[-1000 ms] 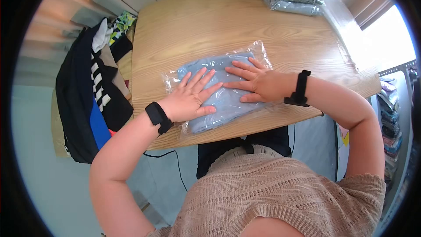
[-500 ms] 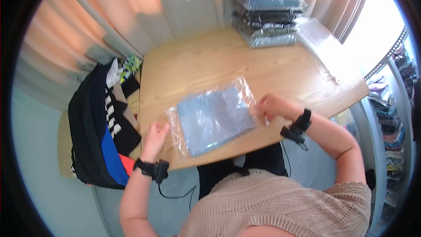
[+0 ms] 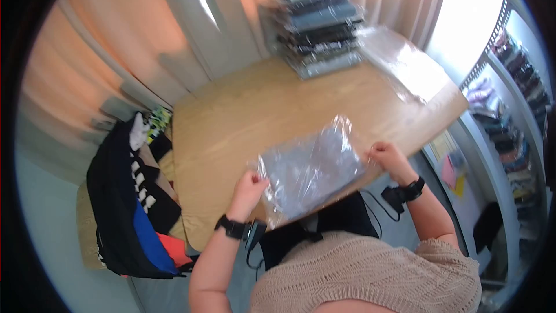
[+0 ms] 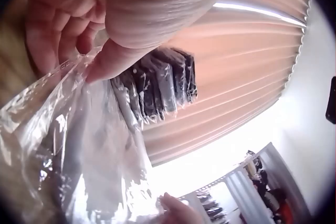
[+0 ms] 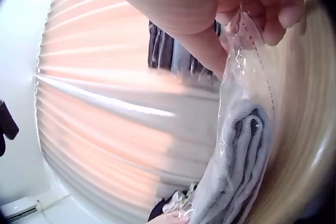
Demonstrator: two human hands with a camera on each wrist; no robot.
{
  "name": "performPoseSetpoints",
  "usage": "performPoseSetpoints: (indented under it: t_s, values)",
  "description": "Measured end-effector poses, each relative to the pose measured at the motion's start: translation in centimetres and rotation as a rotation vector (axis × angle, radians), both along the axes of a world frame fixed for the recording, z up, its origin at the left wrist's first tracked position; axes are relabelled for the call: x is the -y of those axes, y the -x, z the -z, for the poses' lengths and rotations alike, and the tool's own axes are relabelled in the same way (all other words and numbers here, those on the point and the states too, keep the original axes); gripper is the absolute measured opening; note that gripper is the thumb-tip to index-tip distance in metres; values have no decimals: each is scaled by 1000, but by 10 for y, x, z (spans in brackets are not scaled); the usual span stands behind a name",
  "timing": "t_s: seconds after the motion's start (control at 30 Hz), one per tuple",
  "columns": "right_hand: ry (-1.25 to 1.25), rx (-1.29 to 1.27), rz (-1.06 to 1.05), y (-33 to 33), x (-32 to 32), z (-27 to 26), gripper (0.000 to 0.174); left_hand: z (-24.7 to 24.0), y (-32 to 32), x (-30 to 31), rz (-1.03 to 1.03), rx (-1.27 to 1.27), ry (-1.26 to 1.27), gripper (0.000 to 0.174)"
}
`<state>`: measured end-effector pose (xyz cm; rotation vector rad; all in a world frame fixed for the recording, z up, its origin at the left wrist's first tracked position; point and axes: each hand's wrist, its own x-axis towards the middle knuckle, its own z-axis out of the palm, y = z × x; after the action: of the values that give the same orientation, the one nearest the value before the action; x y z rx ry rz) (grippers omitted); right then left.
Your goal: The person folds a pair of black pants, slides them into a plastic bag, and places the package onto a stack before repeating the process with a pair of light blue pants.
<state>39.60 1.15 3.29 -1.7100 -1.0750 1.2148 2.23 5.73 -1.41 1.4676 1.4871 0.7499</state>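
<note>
A folded grey-blue garment lies inside a clear plastic bag over the table's near edge. My left hand pinches the bag's left edge between thumb and fingers; the left wrist view shows the film bunching at that grip. On the opposite side, my right hand pinches the other edge of the bag. Seen from the right wrist, the plastic gathers to a point under the fingers, with a dotted red line along it. The garment's folded layers show through below.
A tall stack of bagged garments stands at the table's back. Flat clear bags lie to its right. Loose dark clothes are heaped left of the wooden table. Shelves of packed items stand at the right.
Both hands were flat on the bag, then lifted off to its sides; now they pinch its two edges. The bag is nearer the body, and the head view has shifted upward.
</note>
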Motion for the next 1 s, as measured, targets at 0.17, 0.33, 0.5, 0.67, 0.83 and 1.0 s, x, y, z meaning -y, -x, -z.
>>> performPoseSetpoints:
  t_s: [0.17,0.33,0.5,0.67,0.83,1.0]
  values:
    - [-321,-358,580,-62,70,60,27,-22,-89,11,145,315,267,21]
    - [-77,-971,508,-32,118,78,51,-19,-118,21,226,353,382,22]
    - [-78,-1264,308,5,99,72,60,-35,-110,39,264,394,451,26]
    - [-50,-967,325,18,82,42,37,-35,-64,58,21,393,351,29]
    - [-58,-931,227,11,80,17,29,-27,5,75,-180,348,106,22]
    - [-164,-947,187,4,67,-8,26,-13,50,94,-364,201,-170,16]
